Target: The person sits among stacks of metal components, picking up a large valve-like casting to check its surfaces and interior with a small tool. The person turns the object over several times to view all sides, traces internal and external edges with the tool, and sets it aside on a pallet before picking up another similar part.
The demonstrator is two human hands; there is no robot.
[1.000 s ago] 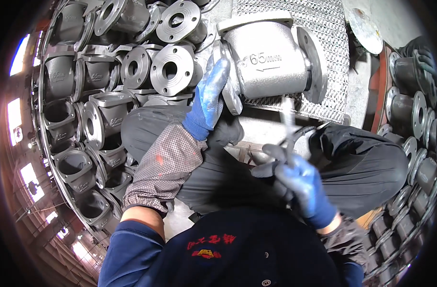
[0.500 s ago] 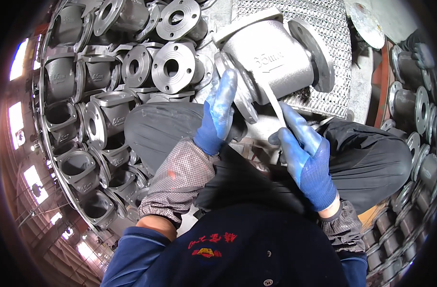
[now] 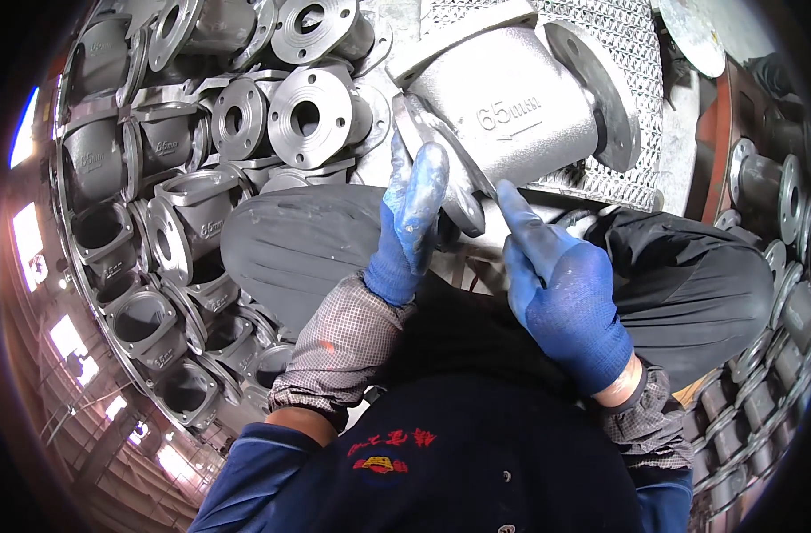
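Note:
A grey flanged metal casting [image 3: 531, 115], with raised lettering and an arrow on its body, lies tilted on a mesh-patterned surface in front of me. My left hand [image 3: 407, 213], in a blue glove, rests against its near flange [image 3: 454, 182], fingers straight and lying along the flange face. Close to the lower edge of the body, beside that flange, is the tip of my right hand's forefinger. The right hand [image 3: 561, 280], also blue-gloved, has its other fingers bent underneath. Whatever it holds is hidden; the pale strip seen earlier does not show clearly.
Similar flanged castings [image 3: 309, 120] stand stacked along the left, and more [image 3: 760, 182] fill the right side. The mesh surface [image 3: 623, 191] runs beneath the casting between my knees. A pale round disc [image 3: 692, 35] lies at the far right, near a rust-red edge [image 3: 718, 133].
The right forefinger has moved up and left to the casting, and the pale flat strip in that hand has gone from clear sight. The left hand stays against the flange.

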